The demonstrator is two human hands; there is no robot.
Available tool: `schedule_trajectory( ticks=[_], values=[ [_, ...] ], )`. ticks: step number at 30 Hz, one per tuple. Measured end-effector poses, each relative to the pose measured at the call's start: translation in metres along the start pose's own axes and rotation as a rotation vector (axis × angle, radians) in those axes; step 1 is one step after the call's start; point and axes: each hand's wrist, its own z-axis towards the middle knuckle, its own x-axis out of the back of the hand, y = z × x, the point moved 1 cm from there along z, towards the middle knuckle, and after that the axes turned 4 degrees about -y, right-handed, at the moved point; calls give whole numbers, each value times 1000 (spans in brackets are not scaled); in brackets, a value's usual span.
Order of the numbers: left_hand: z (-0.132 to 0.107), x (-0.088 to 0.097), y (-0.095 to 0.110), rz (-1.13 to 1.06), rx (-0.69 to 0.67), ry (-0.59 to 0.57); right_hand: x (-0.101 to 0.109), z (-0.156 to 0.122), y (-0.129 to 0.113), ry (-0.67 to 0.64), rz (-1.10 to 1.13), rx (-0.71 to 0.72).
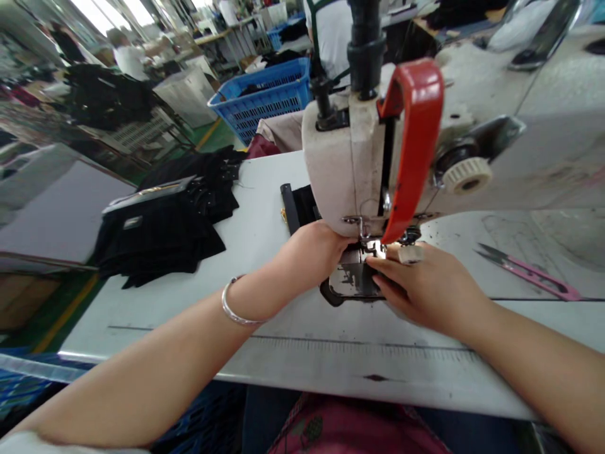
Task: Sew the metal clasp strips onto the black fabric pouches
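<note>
A white sewing machine (331, 157) with a red lever guard (416, 139) stands before me. My left hand (314, 252), a silver bangle on its wrist, is curled beside the needle area; its fingers are mostly hidden by the machine head, and what they hold cannot be made out. Just behind it lies a black fabric piece (305, 200) with a dark strip along its edge. My right hand (420, 284) rests to the right of the metal needle plate (357, 280), fingers stretched out toward the lit presser foot (373, 247). No cloth shows under its fingertips.
Stacked black fabric pieces (161, 221) lie on the white table (265, 362) at left. Pink-handled thread snips (529, 271) rest at right. A ruler scale (359, 347) runs along the front. Behind stand a blue crate (265, 94) and a person in white (331, 38).
</note>
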Motion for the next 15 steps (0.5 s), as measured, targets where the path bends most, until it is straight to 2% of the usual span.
schedule_trajectory(
  ticks=[3,6,12,15],
  values=[
    [1,7,-4,16,-75,-117,0,-2,1,23,15,20],
    [-7,11,2,19,-80,-200,-1,-4,2,56,41,46],
    [-32,5,24,-1,-139,-73,-4,-10,3,48,30,126],
    [-39,-1,38,-26,-60,-9,-5,-12,4,45,26,169]
  ],
)
